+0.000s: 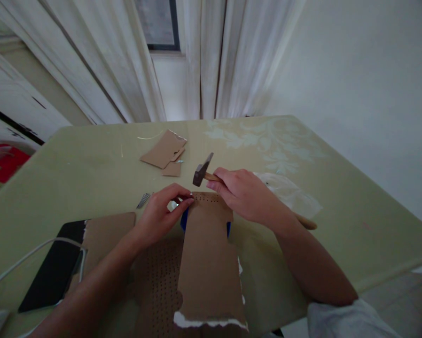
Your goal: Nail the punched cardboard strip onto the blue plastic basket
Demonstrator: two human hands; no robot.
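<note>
My right hand [244, 192] is closed around the wooden handle of a hammer [203, 170], high up near its dark metal head, which hovers just above the far end of a long cardboard strip [207, 263]. The strip has rows of small holes near that end and lies over a blue object [184, 219]. My left hand [161, 213] pinches something small, probably a nail, at the strip's far left corner; I cannot make it out clearly.
Several loose nails [143, 200] lie left of my left hand. Cardboard scraps [166, 151] sit farther back. A dark phone [54, 265] with a white cable [27, 256] lies at the left beside another cardboard piece [107, 232]. Clear plastic [290, 190] lies right.
</note>
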